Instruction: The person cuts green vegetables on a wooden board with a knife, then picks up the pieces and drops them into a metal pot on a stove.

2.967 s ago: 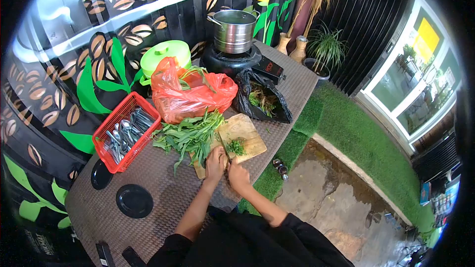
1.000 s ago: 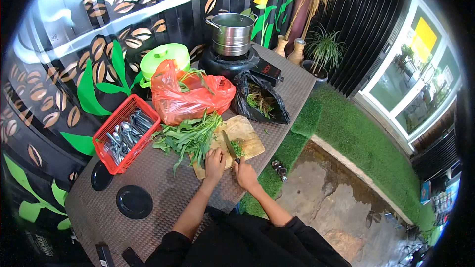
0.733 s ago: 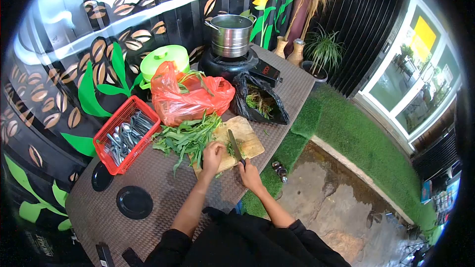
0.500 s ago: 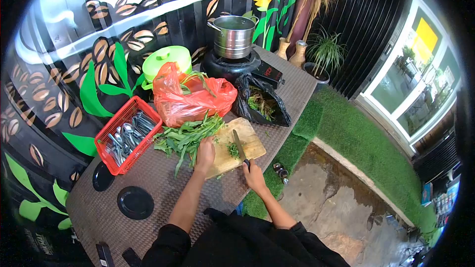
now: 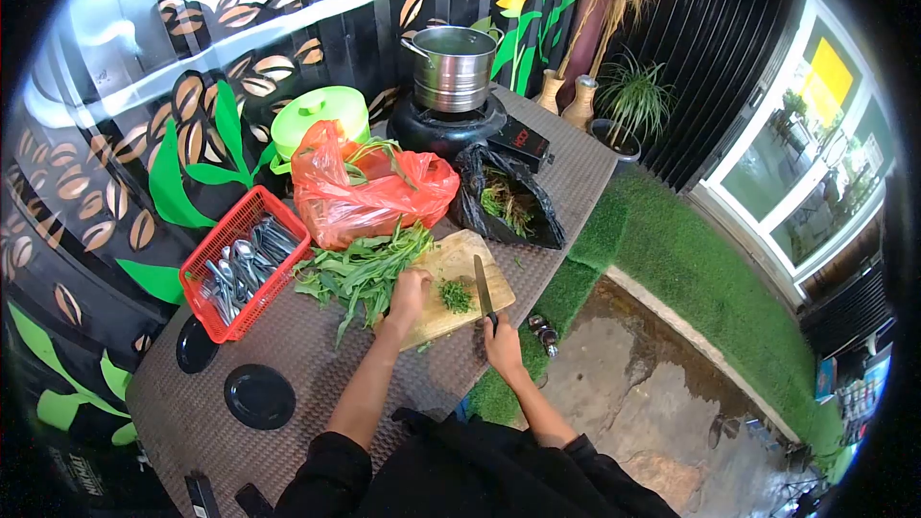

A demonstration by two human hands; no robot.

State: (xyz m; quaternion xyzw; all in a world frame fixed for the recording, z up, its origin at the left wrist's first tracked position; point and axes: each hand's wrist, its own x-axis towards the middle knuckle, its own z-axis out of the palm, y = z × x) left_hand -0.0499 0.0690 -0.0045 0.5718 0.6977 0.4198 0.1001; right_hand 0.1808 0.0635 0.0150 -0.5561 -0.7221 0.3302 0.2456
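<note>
My right hand (image 5: 503,343) is wrapped round the black handle of a kitchen knife (image 5: 483,280), its blade over the right side of a wooden cutting board (image 5: 460,254). Left of the blade, a small heap of chopped greens (image 5: 456,295) lies on the board. My left hand (image 5: 411,292) is curled closed at the board's left side, against a pile of long leafy greens (image 5: 360,269). Whatever its fingers hold is hidden.
Behind the board are a red plastic bag (image 5: 369,197) and a black bag of trimmings (image 5: 508,201). A steel pot (image 5: 454,77) stands on a gas stove (image 5: 446,129). A red cutlery basket (image 5: 225,334) and black plates (image 5: 259,395) are on the left.
The knife has shifted right, off the chopped greens, which now show more fully. My left hand has moved slightly right.
</note>
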